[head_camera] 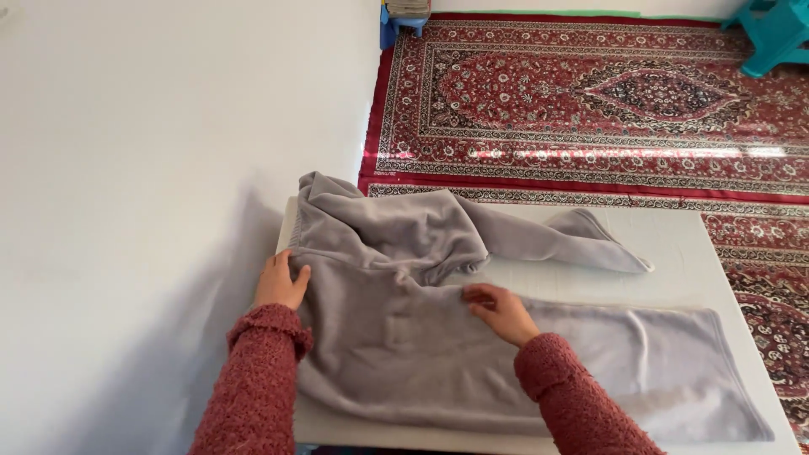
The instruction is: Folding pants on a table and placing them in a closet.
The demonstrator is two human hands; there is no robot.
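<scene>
Pressing down on a grey fleece garment (pixel 421 337), you stand over the white worktop (pixel 674 244) with both arms in knitted dark-red sleeves (pixel 253 388). Your left hand (pixel 281 282) rests at the garment's left edge, its fingers (pixel 300 275) curled lightly over the cloth rather than clamped shut. Your right hand (pixel 504 312) lies flat near the middle, its fingers (pixel 480 295) loosely spread and holding nothing, fingertips touching the fabric.

The garment covers most of the worktop, its body lying smooth toward the near right corner. Beyond your hands, the upper part is bunched into a rumpled mound, and one long sleeve (pixel 573 240) trails off to the right, flat on the surface.

By its look the fleece is soft, limp and light; it should drape and sag wherever it is not supported, and is unlikely to slip on itself. Seams, hems and the sleeve cuff seem the surest places to take hold.

Farther off, a red patterned carpet (pixel 590 109) covers the floor, a white wall (pixel 168 126) stands to the left, and a teal stool (pixel 771 34) sits at the far right.
</scene>
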